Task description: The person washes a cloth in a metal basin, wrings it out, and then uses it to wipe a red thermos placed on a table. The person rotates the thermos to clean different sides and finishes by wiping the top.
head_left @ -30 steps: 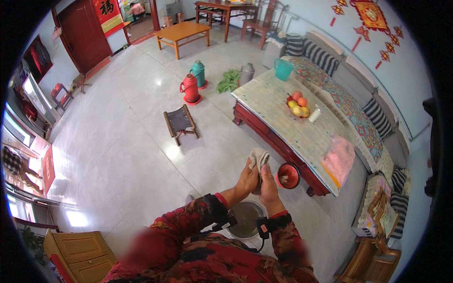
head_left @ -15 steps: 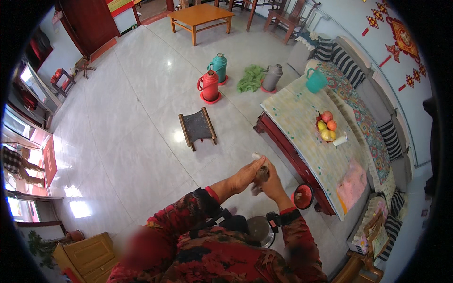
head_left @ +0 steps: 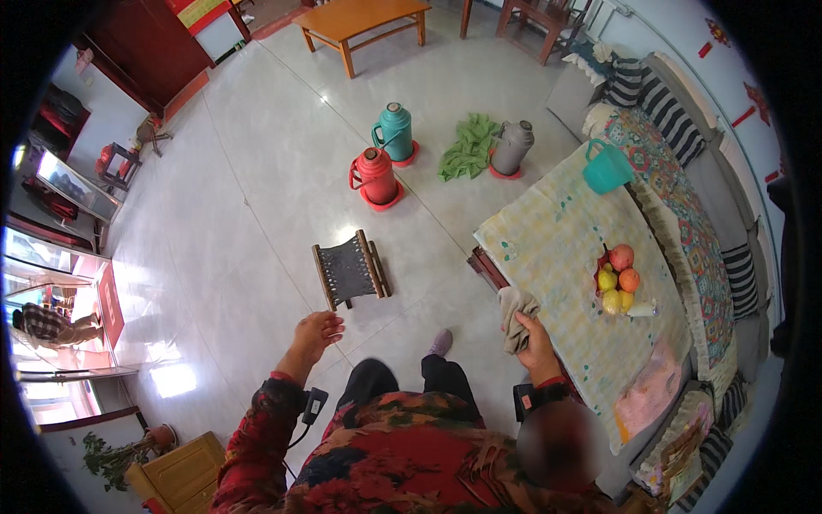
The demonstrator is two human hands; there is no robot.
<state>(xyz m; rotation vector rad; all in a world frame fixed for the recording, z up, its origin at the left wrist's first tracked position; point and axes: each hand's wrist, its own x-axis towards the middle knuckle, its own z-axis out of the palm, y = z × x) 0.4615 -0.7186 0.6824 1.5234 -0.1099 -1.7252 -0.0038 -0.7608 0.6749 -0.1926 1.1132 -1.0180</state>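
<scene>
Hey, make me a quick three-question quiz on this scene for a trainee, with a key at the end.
1. Which hand holds the beige cloth?
2. True or false: the folding stool stands on top of the table with the fruit.
3. Which flask stands nearest the crumpled green heap? a) red b) teal c) grey

Key:
1. The right hand.
2. False; it stands on the floor.
3. c, the grey flask.

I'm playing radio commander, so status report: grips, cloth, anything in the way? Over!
Left grip loosely open, nothing seen in it. Right grip holding beige cloth. Nearby: stool beyond left grip, table beside right.
</scene>
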